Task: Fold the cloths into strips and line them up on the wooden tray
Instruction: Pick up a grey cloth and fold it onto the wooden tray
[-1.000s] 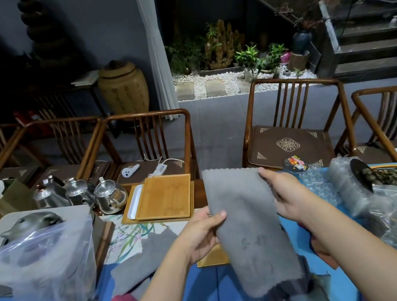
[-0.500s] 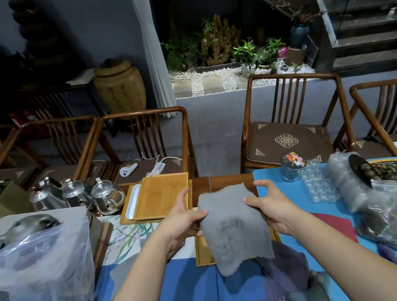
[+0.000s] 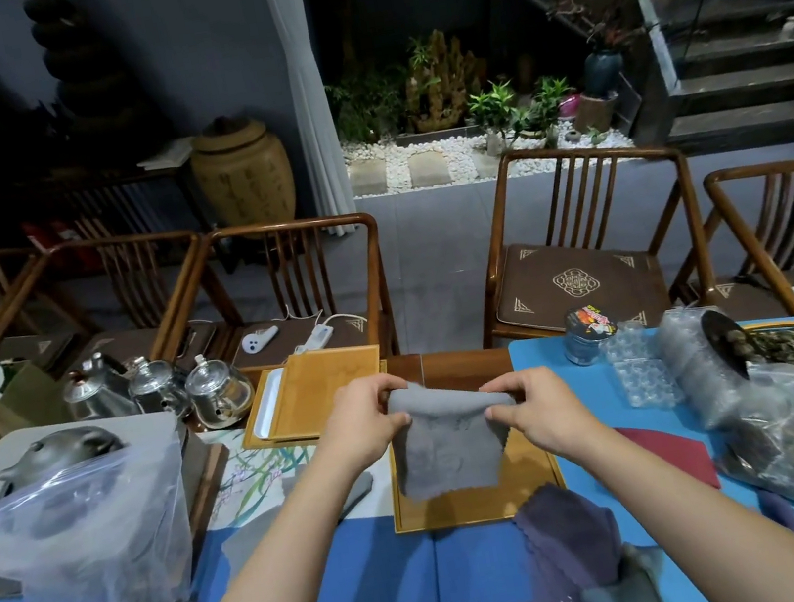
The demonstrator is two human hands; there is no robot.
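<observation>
Two hands pinch the top fold of one grey cloth [image 3: 447, 449]: left hand [image 3: 365, 428] at its left corner, right hand [image 3: 539, 408] at its right, thumbs over fingers. Folded edge runs side to side between them; the rest hangs down toward the person, over the wooden tray [image 3: 478, 501] directly below on the counter [image 3: 392, 577]. Both hands equally near. Likely next: lower and fold again. More cloths [image 3: 573, 538] heaped just right of the tray's near corner.
</observation>
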